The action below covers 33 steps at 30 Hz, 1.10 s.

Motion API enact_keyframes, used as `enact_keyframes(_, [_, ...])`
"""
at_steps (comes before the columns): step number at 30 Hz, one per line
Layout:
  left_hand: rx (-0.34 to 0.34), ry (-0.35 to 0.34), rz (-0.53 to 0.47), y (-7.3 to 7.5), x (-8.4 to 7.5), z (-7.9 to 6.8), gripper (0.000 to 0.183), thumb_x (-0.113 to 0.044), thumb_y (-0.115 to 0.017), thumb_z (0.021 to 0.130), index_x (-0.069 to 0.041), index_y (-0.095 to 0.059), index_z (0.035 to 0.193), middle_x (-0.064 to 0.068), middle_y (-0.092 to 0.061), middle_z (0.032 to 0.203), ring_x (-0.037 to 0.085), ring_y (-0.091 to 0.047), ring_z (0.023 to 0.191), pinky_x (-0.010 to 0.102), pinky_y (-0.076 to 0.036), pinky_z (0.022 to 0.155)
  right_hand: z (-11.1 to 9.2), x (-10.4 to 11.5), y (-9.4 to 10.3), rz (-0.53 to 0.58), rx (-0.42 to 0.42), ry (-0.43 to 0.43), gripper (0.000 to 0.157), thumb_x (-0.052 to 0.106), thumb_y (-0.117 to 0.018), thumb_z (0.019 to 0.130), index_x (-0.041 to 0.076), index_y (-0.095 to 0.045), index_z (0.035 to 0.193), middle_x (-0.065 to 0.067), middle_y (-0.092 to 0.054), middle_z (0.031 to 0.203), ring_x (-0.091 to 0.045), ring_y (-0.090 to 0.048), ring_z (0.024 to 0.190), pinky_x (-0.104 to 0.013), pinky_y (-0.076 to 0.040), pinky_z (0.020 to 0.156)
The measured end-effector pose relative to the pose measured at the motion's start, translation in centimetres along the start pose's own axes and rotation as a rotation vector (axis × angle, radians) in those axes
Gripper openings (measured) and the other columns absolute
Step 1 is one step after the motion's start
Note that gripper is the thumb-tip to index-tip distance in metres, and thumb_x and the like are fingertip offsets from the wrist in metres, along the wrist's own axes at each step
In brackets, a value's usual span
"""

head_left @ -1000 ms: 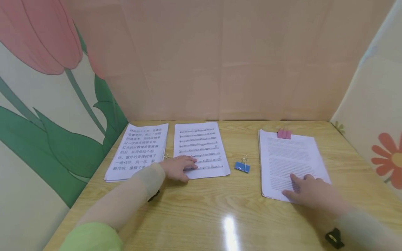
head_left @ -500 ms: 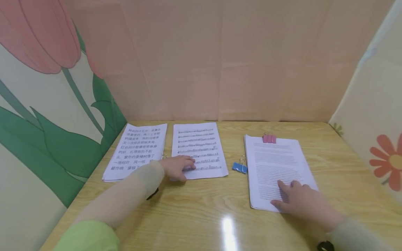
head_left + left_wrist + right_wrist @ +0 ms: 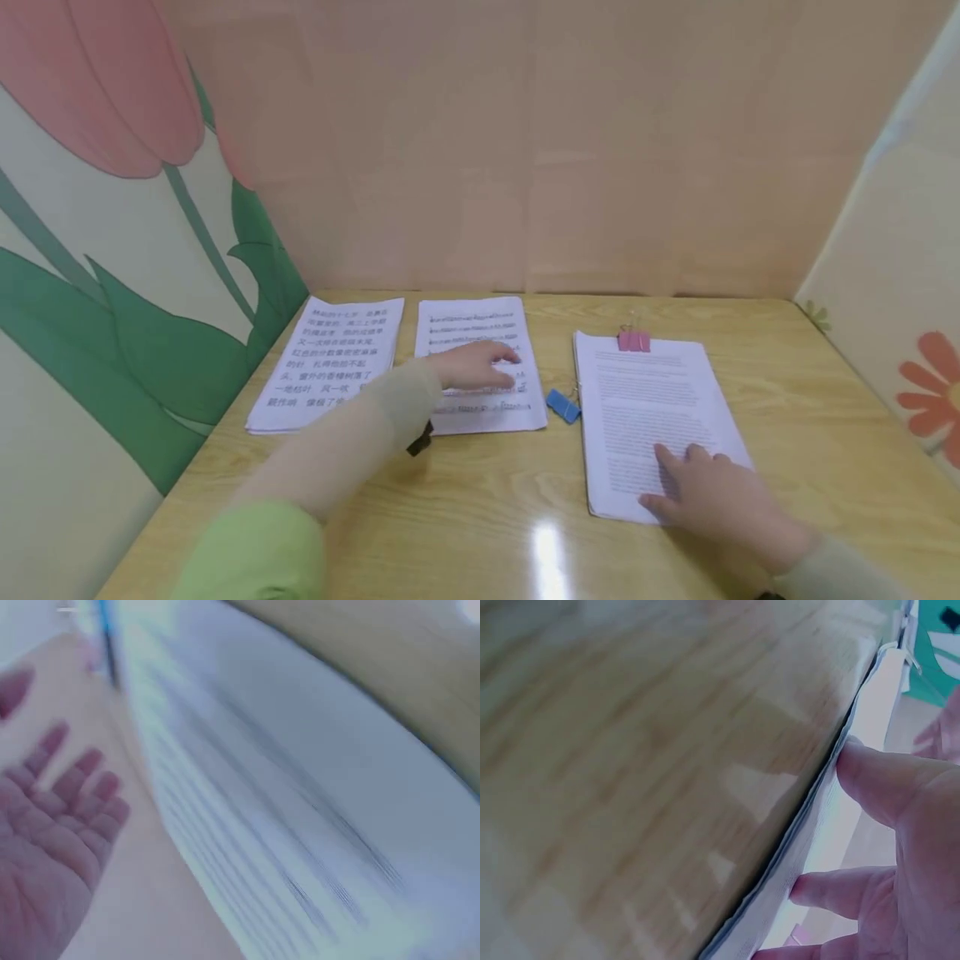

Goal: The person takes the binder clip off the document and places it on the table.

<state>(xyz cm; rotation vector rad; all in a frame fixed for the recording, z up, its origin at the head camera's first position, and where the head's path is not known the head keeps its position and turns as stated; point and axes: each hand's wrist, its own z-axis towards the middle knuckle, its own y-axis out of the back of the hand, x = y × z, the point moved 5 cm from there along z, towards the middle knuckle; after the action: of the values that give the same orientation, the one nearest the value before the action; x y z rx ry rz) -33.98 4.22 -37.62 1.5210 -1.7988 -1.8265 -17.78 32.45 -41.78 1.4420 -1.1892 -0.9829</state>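
In the head view my left hand (image 3: 476, 365) reaches over the sheet music (image 3: 480, 325), its fingers relaxed and holding nothing. The left wrist view shows that hand (image 3: 52, 840) apart from the blurred page of music (image 3: 315, 765). My right hand (image 3: 708, 498) rests with extended fingers on the lower part of a printed paper stack (image 3: 637, 400). A pink binder clip (image 3: 634, 340) grips the top edge of that stack. A blue binder clip (image 3: 563, 406) lies beside the stack's left edge. The right wrist view has my right thumb and fingers (image 3: 877, 780) against the pages.
Another paper stack with large printed characters (image 3: 330, 358) lies at the left of the wooden table (image 3: 450, 517). A pink backdrop (image 3: 525, 150) stands behind the table. Painted flower panels (image 3: 187, 333) flank both sides.
My right hand has slid the clipped stack left and nearer, up to the blue clip, which now lies turned. My left hand has moved right and farther across the sheet music.
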Motion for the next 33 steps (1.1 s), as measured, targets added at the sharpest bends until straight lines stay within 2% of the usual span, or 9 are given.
enact_keyframes(4, [-0.071,0.120,-0.299,0.1,-2.3,3.8,0.046,-0.038,-0.056,0.095,-0.017,-0.051,0.136,0.001,-0.054,0.136,0.019,-0.050,0.124,0.037,-0.038,0.106,0.0,0.0,0.1,0.003,-0.005,0.004,0.096,0.082,-0.050,0.073,0.006,-0.058,0.131,-0.020,-0.059,0.096,-0.032,-0.057,0.074,-0.052,-0.049,0.060])
enact_keyframes(10, [-0.163,0.226,-0.686,-1.5,-3.3,8.9,0.044,-0.027,-0.054,0.097,-0.006,-0.051,0.136,0.013,-0.055,0.133,0.028,-0.055,0.117,0.037,-0.042,0.101,0.1,0.0,0.2,0.013,-0.006,0.020,0.094,0.081,-0.052,0.073,0.006,-0.058,0.131,-0.019,-0.059,0.094,-0.031,-0.058,0.074,-0.052,-0.050,0.061])
enact_keyframes(16, [-0.281,0.334,-0.791,-3.3,-3.8,12.4,0.031,-0.018,-0.059,0.093,0.002,-0.065,0.117,0.011,-0.063,0.103,0.017,-0.055,0.082,0.026,-0.047,0.078,0.1,0.0,0.1,0.012,-0.009,0.018,0.094,0.081,-0.052,0.073,0.007,-0.059,0.131,-0.017,-0.059,0.092,-0.031,-0.058,0.074,-0.051,-0.050,0.062])
enact_keyframes(20, [-0.338,0.388,-0.905,-4.1,-4.2,13.7,0.027,-0.014,-0.062,0.091,0.004,-0.066,0.111,0.008,-0.066,0.106,0.018,-0.060,0.093,0.029,-0.050,0.088,0.1,0.0,0.0,0.004,0.008,0.008,0.098,0.084,-0.050,0.071,0.007,-0.058,0.131,-0.018,-0.059,0.093,-0.030,-0.057,0.073,-0.052,-0.051,0.062])
enact_keyframes(23, [-0.352,0.414,-0.825,-4.2,-4.4,14.2,0.026,-0.015,-0.064,0.090,0.003,-0.067,0.108,0.007,-0.066,0.100,0.017,-0.060,0.090,0.028,-0.049,0.086,0.3,0.1,-0.1,0.006,0.044,-0.005,0.100,0.085,-0.048,0.070,0.008,-0.057,0.133,-0.019,-0.059,0.095,-0.028,-0.057,0.073,-0.052,-0.051,0.062])
enact_keyframes(26, [-0.333,0.403,-0.667,-3.9,-4.5,14.6,0.016,-0.014,-0.064,0.088,0.000,-0.065,0.083,0.002,-0.058,0.074,0.014,-0.052,0.066,0.024,-0.045,0.063,0.4,0.2,0.1,0.006,0.061,-0.008,0.100,0.085,-0.048,0.071,0.007,-0.056,0.133,-0.019,-0.059,0.095,-0.029,-0.057,0.073,-0.052,-0.051,0.063])
enact_keyframes(28, [-0.330,0.377,-0.560,-3.8,-4.7,14.7,0.016,-0.012,-0.064,0.088,-0.001,-0.063,0.077,0.003,-0.054,0.069,0.015,-0.048,0.062,0.024,-0.040,0.057,0.5,0.3,0.2,0.007,0.078,-0.013,0.101,0.085,-0.048,0.070,0.007,-0.056,0.133,-0.020,-0.059,0.095,-0.029,-0.057,0.073,-0.053,-0.051,0.063])
enact_keyframes(31, [-0.307,0.354,-0.433,-3.8,-5.0,15.1,0.019,-0.018,-0.063,0.091,0.000,-0.066,0.087,0.006,-0.061,0.079,0.016,-0.053,0.068,0.023,-0.045,0.064,0.5,0.3,0.2,0.003,0.085,-0.012,0.100,0.084,-0.048,0.071,0.006,-0.056,0.133,-0.020,-0.059,0.094,-0.028,-0.057,0.072,-0.052,-0.051,0.062])
enact_keyframes(33, [-0.300,0.348,-0.337,-3.7,-5.3,15.2,0.030,-0.027,-0.062,0.093,0.000,-0.068,0.106,0.008,-0.065,0.098,0.016,-0.056,0.084,0.023,-0.047,0.078,0.5,0.3,0.2,0.001,0.087,-0.008,0.100,0.084,-0.049,0.071,0.006,-0.056,0.133,-0.020,-0.059,0.094,-0.028,-0.057,0.072,-0.051,-0.051,0.062])
